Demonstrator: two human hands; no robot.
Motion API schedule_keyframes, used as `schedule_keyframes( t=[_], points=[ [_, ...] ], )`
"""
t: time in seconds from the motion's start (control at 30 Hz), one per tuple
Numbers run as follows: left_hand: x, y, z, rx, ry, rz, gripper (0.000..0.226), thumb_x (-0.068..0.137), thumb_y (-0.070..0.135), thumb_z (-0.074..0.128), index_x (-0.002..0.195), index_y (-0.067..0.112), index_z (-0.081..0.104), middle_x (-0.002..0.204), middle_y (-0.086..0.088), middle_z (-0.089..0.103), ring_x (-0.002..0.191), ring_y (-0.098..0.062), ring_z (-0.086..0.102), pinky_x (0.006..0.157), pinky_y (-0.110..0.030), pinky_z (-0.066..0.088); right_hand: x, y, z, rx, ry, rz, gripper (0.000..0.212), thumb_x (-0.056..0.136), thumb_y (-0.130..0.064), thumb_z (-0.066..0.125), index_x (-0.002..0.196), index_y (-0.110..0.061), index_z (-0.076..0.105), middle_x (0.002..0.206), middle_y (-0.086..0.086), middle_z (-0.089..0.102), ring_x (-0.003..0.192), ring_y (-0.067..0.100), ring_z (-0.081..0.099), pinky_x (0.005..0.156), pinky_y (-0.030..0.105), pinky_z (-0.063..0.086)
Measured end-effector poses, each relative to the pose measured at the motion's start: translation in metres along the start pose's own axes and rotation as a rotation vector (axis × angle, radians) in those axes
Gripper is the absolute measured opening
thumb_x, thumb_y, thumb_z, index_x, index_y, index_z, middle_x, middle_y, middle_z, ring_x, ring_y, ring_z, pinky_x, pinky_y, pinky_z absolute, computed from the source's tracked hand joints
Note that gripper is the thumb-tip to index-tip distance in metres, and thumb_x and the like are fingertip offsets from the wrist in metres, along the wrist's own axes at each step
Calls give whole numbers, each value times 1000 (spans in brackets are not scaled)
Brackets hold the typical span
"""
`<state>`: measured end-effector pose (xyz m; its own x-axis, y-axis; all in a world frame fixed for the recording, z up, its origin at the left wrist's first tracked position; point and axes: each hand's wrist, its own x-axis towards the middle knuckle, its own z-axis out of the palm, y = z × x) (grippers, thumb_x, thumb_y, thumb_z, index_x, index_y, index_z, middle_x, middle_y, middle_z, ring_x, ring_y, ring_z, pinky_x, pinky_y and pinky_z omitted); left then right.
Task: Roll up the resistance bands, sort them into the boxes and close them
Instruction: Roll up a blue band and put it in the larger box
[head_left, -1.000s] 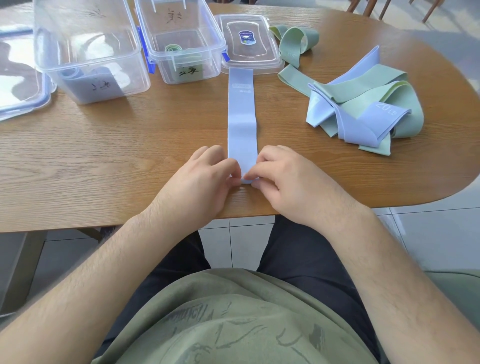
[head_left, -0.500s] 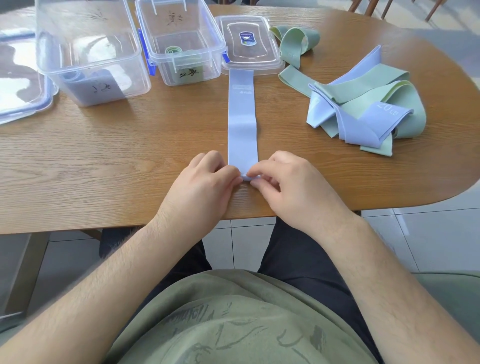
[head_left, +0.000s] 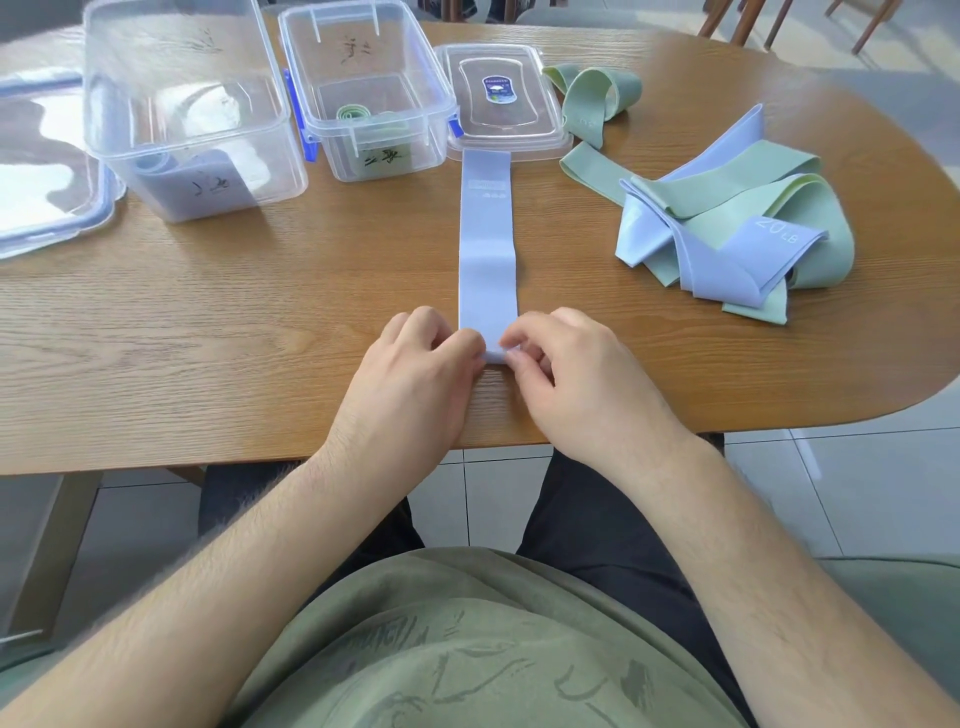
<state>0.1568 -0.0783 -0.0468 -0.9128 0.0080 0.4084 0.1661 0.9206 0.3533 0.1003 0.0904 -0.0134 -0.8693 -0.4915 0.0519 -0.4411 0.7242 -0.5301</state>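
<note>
The blue band (head_left: 487, 249) has its near end partly hidden by the left hand (head_left: 410, 384) and right hand (head_left: 576, 387).

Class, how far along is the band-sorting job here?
Done: one rolled green band sits in the middle box, one blue roll in the left box. In hand: left hand and right hand pinch the near end of the flat blue band. Left: the pile of bands, the loose green band, both lids off.

Single head view looks forward and down; close above the table (head_left: 156, 364).
</note>
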Motion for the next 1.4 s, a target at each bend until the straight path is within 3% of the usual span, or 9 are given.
schedule_keyframes(
  t=[0.2,0.43,0.63,1.13,1.23,1.4],
  points=[
    [2,0,4,17,26,2,25,101,22,54,92,7,70,87,-11,53,75,-32,50,70,-47,49,-3,1,2,47,42,15,6,94,-26,66,98,-24,63,91,-11,55,85,7,55,78,28,51],
    [4,3,-3,-51,1,-38,21,94,16,59,110,7,68,90,-12,57,80,-36,56,75,-48,53,2,0,3,46,61,51,10,99,-23,58,98,-21,67,91,-5,55,86,13,55,76,28,47],
    [9,1,0,-80,4,-67,16,94,16,58,101,9,70,89,-10,58,81,-35,57,75,-48,53,5,-3,4,47,98,46,8,100,-21,58,107,-22,56,91,-11,57,83,9,55,70,21,44],
    [18,-3,6,-39,30,-56,23,95,21,58,107,7,72,94,-12,57,83,-35,55,76,-49,53,16,5,7,10,99,33,15,99,-26,58,108,-20,68,99,-2,59,93,16,58,83,36,53],
    [20,-2,6,-57,29,-60,25,94,18,59,115,9,69,94,-11,58,82,-36,56,79,-49,53,18,5,5,16,90,34,17,101,-26,56,110,-19,69,101,-1,59,94,16,59,84,35,52],
    [20,-2,7,-67,34,-95,17,92,17,62,106,14,71,94,-9,58,85,-35,57,77,-49,53,21,6,4,11,75,33,18,101,-27,55,108,-20,69,99,-2,58,93,15,56,83,34,51]
  ],
)
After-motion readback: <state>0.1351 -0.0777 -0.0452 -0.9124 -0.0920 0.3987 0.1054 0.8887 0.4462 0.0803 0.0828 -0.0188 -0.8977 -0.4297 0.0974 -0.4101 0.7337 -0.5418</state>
